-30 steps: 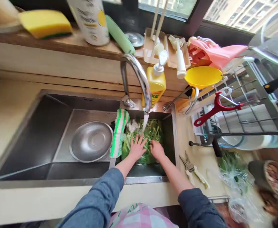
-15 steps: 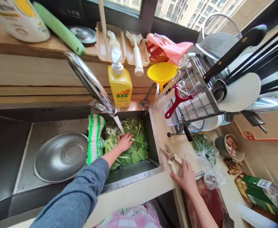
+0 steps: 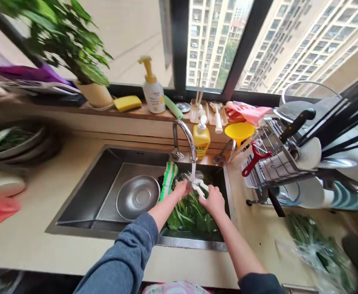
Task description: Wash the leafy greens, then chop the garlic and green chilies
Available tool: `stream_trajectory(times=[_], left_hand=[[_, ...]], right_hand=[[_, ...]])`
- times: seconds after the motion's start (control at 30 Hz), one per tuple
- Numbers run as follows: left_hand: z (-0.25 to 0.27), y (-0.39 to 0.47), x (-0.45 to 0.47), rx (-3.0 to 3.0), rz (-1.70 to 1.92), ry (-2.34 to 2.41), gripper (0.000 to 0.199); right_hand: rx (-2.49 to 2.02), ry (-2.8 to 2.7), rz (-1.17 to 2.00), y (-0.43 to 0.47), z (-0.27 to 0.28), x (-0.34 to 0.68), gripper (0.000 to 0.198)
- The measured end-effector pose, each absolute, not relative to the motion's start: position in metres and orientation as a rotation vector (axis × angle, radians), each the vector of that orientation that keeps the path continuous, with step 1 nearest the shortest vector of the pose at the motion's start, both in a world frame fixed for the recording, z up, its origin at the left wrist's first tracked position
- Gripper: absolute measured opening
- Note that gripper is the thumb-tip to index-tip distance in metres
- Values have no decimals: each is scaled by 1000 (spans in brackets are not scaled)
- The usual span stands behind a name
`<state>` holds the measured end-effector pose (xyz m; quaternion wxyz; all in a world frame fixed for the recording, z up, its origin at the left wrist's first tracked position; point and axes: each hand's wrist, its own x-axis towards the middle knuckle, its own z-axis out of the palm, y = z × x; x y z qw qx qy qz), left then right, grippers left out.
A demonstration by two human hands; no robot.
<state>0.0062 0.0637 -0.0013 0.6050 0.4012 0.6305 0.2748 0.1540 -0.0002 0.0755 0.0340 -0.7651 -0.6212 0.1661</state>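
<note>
White-handled kitchen scissors (image 3: 199, 187) are held over the right sink basin, under the stream from the chrome faucet (image 3: 188, 134). My right hand (image 3: 214, 200) is closed on their handles. At the blade end, the fingers of my left hand (image 3: 181, 189) are bent against the metal; running water partly hides the contact. Beneath both hands, leafy greens (image 3: 191, 214) fill the basin. A green-and-white striped cloth (image 3: 168, 179) hangs over the divider, left of my left hand.
A round metal lid or pan (image 3: 138, 198) lies in the left basin. Behind the faucet stands a yellow AXE soap bottle (image 3: 201, 141). The wire dish rack (image 3: 272, 163) with a red peeler (image 3: 254, 161) is at the right, near bagged greens (image 3: 316, 245). A potted plant (image 3: 94, 94) sits on the sill.
My right hand has picked up the scissors from the counter and brought them left under the water. My left hand has moved off the greens to the blades. The view has shifted left.
</note>
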Motion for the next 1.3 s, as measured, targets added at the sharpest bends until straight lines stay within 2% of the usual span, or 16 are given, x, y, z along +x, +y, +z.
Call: stream_trajectory(times=[0.1,0.17,0.23,0.3,0.4,0.6,0.67,0.73,0.87,0.93,0.97,1.03,1.13,1.3], left_hand=[[13,50,-9,1057,652,1591,24],[23,45,-17,1358,666,1580,34],[34,45,-20,1879,597,1413,54],[43,49,-16,2332,454,1132,63],[54,53,-3,2521,336,837,64],[50,35,-4,2384,547,755,59],[45,28,-13,2175,694,951,53],[43,23,-21,1868,821,1244,49],[55,15,-36,1441,879,1481,45],[63,8,-42,1365,889,1417,55],[65,4,-46,1336,908,1390,61],[66,-3,-52,1300,947,1359,69],[61,-11,-59,1288,930,1310,65],[58,-11,-48,1342,819,1104,50]], right_hand=[[-2370,-1877,624,11,70,138,46],[-2355,-1795,834,8,71,144,41],[-2294,-1580,1251,4,78,155,35],[-2142,-1245,1733,4,89,164,33],[-1873,-888,2199,7,106,174,39],[-1501,-822,2613,-3,118,178,65],[-1379,-797,2633,0,116,172,72],[-1374,-727,2481,15,112,161,68],[-1583,-612,1889,67,95,125,19],[-1629,-648,1785,86,85,107,4],[-1647,-681,1788,90,81,100,3],[-1696,-754,1806,87,76,94,6],[-1727,-891,1839,61,78,101,18],[-1187,-1202,1883,12,99,120,65]])
